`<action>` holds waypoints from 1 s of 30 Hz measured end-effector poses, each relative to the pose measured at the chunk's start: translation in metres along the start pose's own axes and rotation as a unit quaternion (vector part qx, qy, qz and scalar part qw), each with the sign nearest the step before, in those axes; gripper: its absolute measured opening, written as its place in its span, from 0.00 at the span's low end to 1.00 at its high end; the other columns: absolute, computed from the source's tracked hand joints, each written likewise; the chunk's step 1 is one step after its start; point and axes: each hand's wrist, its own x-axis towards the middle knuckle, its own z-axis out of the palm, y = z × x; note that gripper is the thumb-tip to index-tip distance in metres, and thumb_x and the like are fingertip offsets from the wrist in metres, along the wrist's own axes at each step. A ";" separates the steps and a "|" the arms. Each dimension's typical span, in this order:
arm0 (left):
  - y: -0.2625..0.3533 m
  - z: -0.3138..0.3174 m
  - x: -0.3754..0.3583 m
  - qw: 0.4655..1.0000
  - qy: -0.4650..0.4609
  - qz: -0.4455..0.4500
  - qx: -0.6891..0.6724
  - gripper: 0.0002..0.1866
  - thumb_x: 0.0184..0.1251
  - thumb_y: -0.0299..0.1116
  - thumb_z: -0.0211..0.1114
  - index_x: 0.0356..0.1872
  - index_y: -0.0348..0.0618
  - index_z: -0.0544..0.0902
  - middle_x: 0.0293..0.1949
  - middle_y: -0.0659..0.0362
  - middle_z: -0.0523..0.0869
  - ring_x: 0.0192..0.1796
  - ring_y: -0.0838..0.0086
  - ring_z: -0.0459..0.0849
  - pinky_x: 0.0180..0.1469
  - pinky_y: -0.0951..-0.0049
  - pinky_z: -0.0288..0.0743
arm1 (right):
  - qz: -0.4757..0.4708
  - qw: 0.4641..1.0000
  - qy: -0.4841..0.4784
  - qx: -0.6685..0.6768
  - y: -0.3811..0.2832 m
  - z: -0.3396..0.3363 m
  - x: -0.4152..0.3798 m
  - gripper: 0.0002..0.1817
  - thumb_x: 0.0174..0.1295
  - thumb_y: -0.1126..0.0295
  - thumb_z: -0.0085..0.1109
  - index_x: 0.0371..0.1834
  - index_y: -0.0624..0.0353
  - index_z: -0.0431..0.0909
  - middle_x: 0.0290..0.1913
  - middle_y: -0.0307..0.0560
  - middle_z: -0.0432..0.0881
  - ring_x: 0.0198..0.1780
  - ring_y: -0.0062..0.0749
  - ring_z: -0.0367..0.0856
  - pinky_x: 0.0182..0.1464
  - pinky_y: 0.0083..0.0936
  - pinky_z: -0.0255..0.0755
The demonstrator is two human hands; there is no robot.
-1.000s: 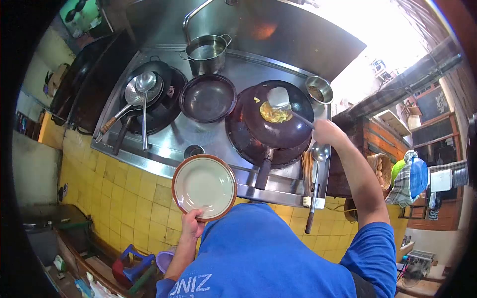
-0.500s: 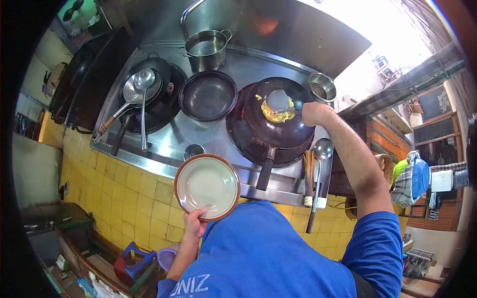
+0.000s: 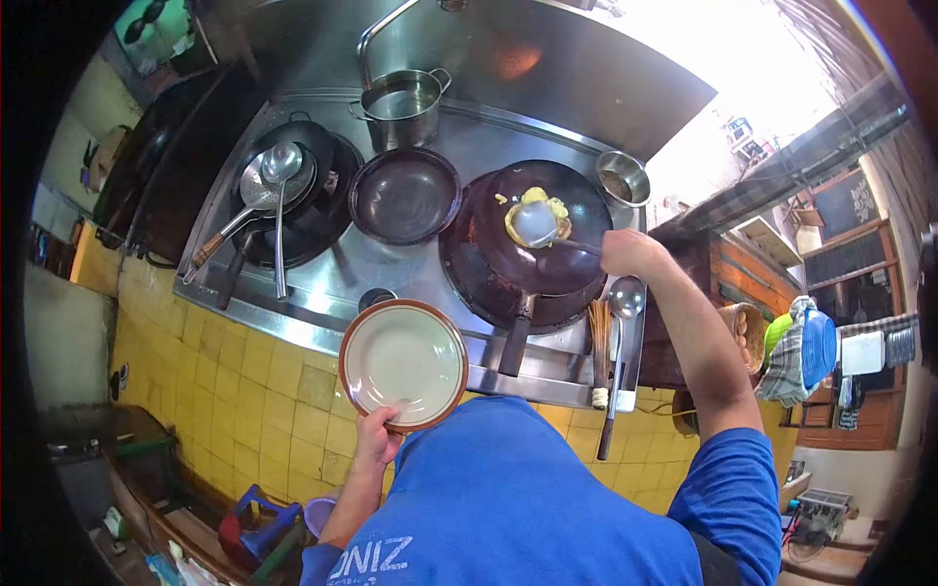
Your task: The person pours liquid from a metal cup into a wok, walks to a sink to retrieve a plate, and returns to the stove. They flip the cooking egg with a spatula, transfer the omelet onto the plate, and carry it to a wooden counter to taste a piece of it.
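Observation:
My left hand [image 3: 377, 439] grips the near rim of a cream plate with a brown edge [image 3: 403, 363], thumb on top. The plate is bare and tilted over the front of the stove. My right hand [image 3: 630, 254] is closed round the handle of a metal spatula with a broad, rounded head [image 3: 535, 225]. That head rests on or just above yellow cooked egg [image 3: 558, 208] in a dark wok [image 3: 576, 269]. A small scrap of egg lies apart to the left. The wok's handle [image 3: 518, 337] points toward me.
Left of the wok sit an empty dark pan [image 3: 405, 200] and a steel pot [image 3: 403, 103]. A skimmer [image 3: 256, 186] and a ladle [image 3: 280, 164] lie on stacked pans. At right are a steel bowl [image 3: 623, 179], a bamboo brush [image 3: 599, 342] and another ladle [image 3: 626, 298].
The spatula head has moved slightly left and down over the egg and turned, showing a rounder face. More egg shows beyond it. The plate stays in my left hand, and the view has shifted slightly.

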 end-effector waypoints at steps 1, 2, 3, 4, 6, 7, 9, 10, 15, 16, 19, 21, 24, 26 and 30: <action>-0.001 0.002 0.000 1.000 0.006 0.009 -0.002 0.25 0.52 0.19 0.56 0.57 0.32 0.70 0.48 0.50 0.80 0.47 0.61 0.83 0.50 0.62 0.80 | -0.001 1.000 -0.008 -0.008 -0.003 0.002 0.008 0.15 0.53 0.69 0.52 0.40 0.63 0.84 0.44 0.57 0.84 0.49 0.47 0.83 0.52 0.38 0.77; 0.000 0.004 -0.001 1.000 0.015 0.018 -0.004 0.25 0.52 0.19 0.56 0.56 0.33 0.71 0.47 0.51 0.81 0.45 0.62 0.83 0.48 0.62 0.81 | -0.003 1.000 -0.017 -0.017 -0.008 0.001 0.013 0.15 0.53 0.69 0.52 0.40 0.62 0.84 0.45 0.57 0.84 0.49 0.46 0.83 0.52 0.38 0.77; 0.001 0.004 -0.002 1.000 0.017 0.019 -0.002 0.25 0.52 0.19 0.56 0.56 0.33 0.71 0.47 0.51 0.81 0.45 0.62 0.83 0.48 0.62 0.81 | -0.016 1.000 -0.010 -0.017 -0.010 -0.004 0.015 0.16 0.52 0.70 0.51 0.41 0.61 0.84 0.45 0.55 0.84 0.47 0.46 0.84 0.50 0.37 0.77; 0.001 0.004 -0.003 1.000 0.012 0.015 -0.005 0.24 0.52 0.19 0.55 0.55 0.33 0.71 0.46 0.51 0.81 0.45 0.62 0.83 0.48 0.63 0.81 | -0.018 1.000 -0.012 -0.016 -0.011 -0.010 0.019 0.16 0.52 0.70 0.51 0.41 0.61 0.84 0.45 0.55 0.84 0.47 0.46 0.84 0.50 0.37 0.77; 0.000 0.003 -0.003 1.000 0.009 0.008 -0.006 0.24 0.52 0.19 0.55 0.55 0.33 0.72 0.46 0.51 0.81 0.45 0.62 0.83 0.47 0.63 0.81 | -0.026 0.996 -0.074 -0.043 -0.016 -0.025 0.023 0.17 0.52 0.70 0.50 0.42 0.61 0.84 0.45 0.54 0.85 0.45 0.44 0.84 0.47 0.37 0.78; -0.001 0.002 -0.002 1.000 0.001 0.010 0.000 0.24 0.52 0.19 0.55 0.55 0.33 0.72 0.46 0.51 0.81 0.46 0.62 0.83 0.48 0.62 0.80 | -0.030 0.996 -0.073 -0.042 -0.020 -0.035 0.016 0.17 0.53 0.70 0.49 0.43 0.61 0.83 0.41 0.52 0.85 0.41 0.42 0.85 0.43 0.37 0.78; -0.002 0.002 -0.003 1.000 -0.005 0.013 0.007 0.25 0.52 0.19 0.55 0.56 0.33 0.71 0.46 0.50 0.81 0.47 0.61 0.82 0.50 0.62 0.80 | 0.005 0.996 -0.082 -0.018 -0.022 -0.043 0.020 0.16 0.54 0.70 0.49 0.42 0.61 0.83 0.40 0.51 0.85 0.39 0.40 0.85 0.41 0.36 0.79; -0.003 0.004 -0.004 1.000 0.002 0.010 0.002 0.25 0.52 0.19 0.55 0.56 0.32 0.71 0.47 0.50 0.81 0.48 0.61 0.82 0.51 0.61 0.79 | 0.040 0.995 -0.088 0.005 -0.024 -0.046 0.021 0.16 0.54 0.70 0.49 0.42 0.61 0.83 0.39 0.50 0.85 0.37 0.39 0.85 0.40 0.34 0.79; -0.004 0.010 -0.010 1.000 0.009 0.015 -0.010 0.26 0.52 0.19 0.55 0.56 0.31 0.70 0.47 0.50 0.80 0.49 0.60 0.82 0.52 0.60 0.79 | 0.050 0.994 -0.100 -0.006 -0.031 -0.055 0.019 0.16 0.56 0.69 0.49 0.43 0.61 0.82 0.39 0.48 0.85 0.36 0.35 0.84 0.38 0.30 0.78; -0.003 0.012 -0.012 1.000 0.007 0.014 -0.014 0.26 0.51 0.18 0.55 0.57 0.31 0.70 0.48 0.50 0.80 0.48 0.60 0.82 0.52 0.60 0.79 | 0.043 0.996 -0.083 0.003 -0.030 -0.053 0.020 0.14 0.55 0.70 0.49 0.39 0.64 0.82 0.35 0.48 0.84 0.30 0.34 0.83 0.32 0.30 0.77; -0.004 0.011 -0.010 1.000 0.006 0.011 -0.015 0.26 0.52 0.18 0.55 0.57 0.31 0.70 0.48 0.50 0.80 0.48 0.59 0.82 0.51 0.60 0.79 | 0.048 0.995 -0.089 0.004 -0.033 -0.056 0.017 0.14 0.55 0.69 0.49 0.40 0.63 0.82 0.34 0.47 0.84 0.30 0.33 0.83 0.33 0.30 0.77; -0.007 0.006 -0.006 1.000 0.008 0.008 -0.011 0.26 0.52 0.19 0.55 0.57 0.31 0.70 0.47 0.50 0.80 0.47 0.59 0.82 0.51 0.60 0.79 | 0.061 0.992 -0.111 -0.003 -0.032 -0.055 0.015 0.16 0.57 0.69 0.49 0.45 0.60 0.82 0.39 0.45 0.85 0.35 0.32 0.84 0.39 0.29 0.78; -0.008 0.007 -0.003 1.000 0.010 -0.005 0.000 0.25 0.52 0.19 0.55 0.56 0.31 0.71 0.47 0.50 0.80 0.46 0.60 0.83 0.50 0.60 0.80 | 0.064 0.993 -0.099 0.015 -0.027 -0.037 0.021 0.17 0.56 0.69 0.49 0.46 0.59 0.82 0.42 0.46 0.86 0.40 0.36 0.85 0.43 0.32 0.79; -0.008 0.011 -0.003 1.000 0.011 -0.001 0.003 0.24 0.52 0.19 0.56 0.55 0.31 0.71 0.46 0.50 0.81 0.46 0.61 0.83 0.49 0.61 0.80 | 0.010 0.998 -0.046 -0.048 -0.019 -0.017 0.019 0.17 0.55 0.68 0.50 0.46 0.58 0.83 0.47 0.51 0.85 0.47 0.41 0.84 0.49 0.35 0.78; -0.014 0.004 -0.002 1.000 0.017 0.015 -0.007 0.24 0.52 0.18 0.56 0.55 0.31 0.71 0.46 0.50 0.81 0.46 0.61 0.83 0.50 0.61 0.80 | -0.004 1.000 0.018 -0.023 -0.004 0.008 -0.013 0.16 0.54 0.70 0.51 0.43 0.59 0.84 0.47 0.55 0.84 0.50 0.44 0.83 0.52 0.37 0.77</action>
